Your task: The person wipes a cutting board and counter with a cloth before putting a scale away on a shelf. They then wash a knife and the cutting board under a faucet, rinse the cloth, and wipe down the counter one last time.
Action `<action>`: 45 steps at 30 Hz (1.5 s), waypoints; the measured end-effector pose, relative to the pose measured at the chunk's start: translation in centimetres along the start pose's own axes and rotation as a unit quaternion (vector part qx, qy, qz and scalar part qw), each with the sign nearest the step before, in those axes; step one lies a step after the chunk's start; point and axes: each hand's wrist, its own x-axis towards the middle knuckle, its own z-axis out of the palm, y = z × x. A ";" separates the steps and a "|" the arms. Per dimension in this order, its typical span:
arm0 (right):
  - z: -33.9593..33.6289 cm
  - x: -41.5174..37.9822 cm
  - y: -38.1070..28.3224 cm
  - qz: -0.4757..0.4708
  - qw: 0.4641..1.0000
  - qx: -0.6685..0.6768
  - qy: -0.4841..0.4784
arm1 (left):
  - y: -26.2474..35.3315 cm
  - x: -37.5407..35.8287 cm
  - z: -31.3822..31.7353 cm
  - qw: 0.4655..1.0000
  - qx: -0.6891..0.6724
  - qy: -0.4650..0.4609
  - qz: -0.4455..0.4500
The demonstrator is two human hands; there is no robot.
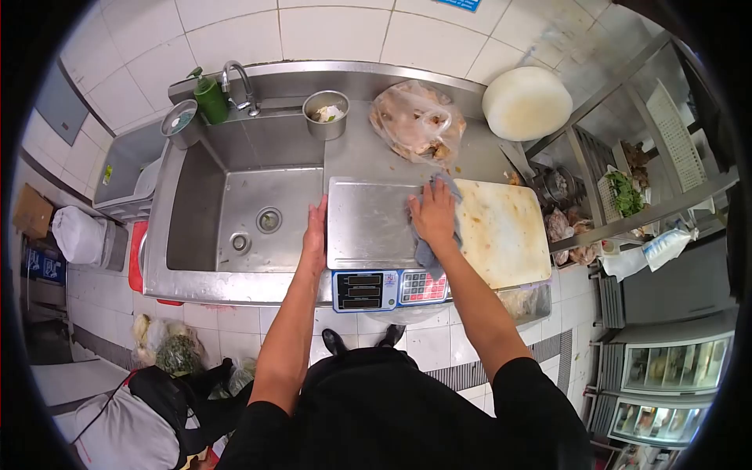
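Note:
A digital weighing scale (368, 223) with a flat metal pan stands on the steel counter, its keypad and dark display facing me. My left hand (315, 235) is held edge-on at the pan's left side, fingers stretched out and pointing away from me. On the pan's right edge, my right hand (435, 213) lies flat over a grey-blue cloth (445, 188), pressing it down with fingers spread. Part of the cloth is hidden under the palm. A stained white cutting board (505, 235) lies just to the right of the cloth.
Left of the scale is a steel sink (270, 196) with a faucet (239, 88). A metal pot (326, 115), a plastic bag of meat (419, 121) and a round white block (528, 103) stand along the back. Another person (129, 419) is low at the bottom left.

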 end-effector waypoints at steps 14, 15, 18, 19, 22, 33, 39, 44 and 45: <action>2.1 3.2 -26.4 0.101 0.845 0.513 -0.114 | 2.1 -1.7 -7.0 0.979 -0.194 0.065 0.010; 0.8 3.6 -25.3 0.100 0.824 0.551 -0.091 | 3.0 -3.0 -7.2 0.978 -0.196 0.067 0.002; -9.2 4.4 -17.7 0.147 0.809 0.566 -0.058 | 3.3 -6.9 -8.4 0.994 -0.070 0.081 -0.021; -10.9 4.1 -14.1 0.135 0.831 0.540 -0.029 | 2.1 -7.8 -8.5 0.994 -0.075 0.081 -0.026; -12.0 0.9 -3.3 0.136 0.874 0.466 0.004 | -1.3 -10.3 -6.8 0.996 0.048 0.029 -0.073; -1.5 -8.6 -21.2 -0.102 0.980 0.169 -0.003 | -5.5 -11.5 -6.2 0.977 -0.174 -0.059 -0.110; -4.3 -7.3 -24.4 0.113 0.780 0.610 -0.082 | -2.6 -13.3 -8.1 0.971 -0.222 0.034 -0.075; -13.2 -6.5 -8.4 0.189 0.844 0.493 0.095 | -1.3 -16.6 -10.8 0.986 -0.079 0.107 -0.100; -14.7 -6.3 -4.7 0.195 0.851 0.464 0.146 | -1.4 -17.2 -11.3 0.988 -0.055 0.107 -0.097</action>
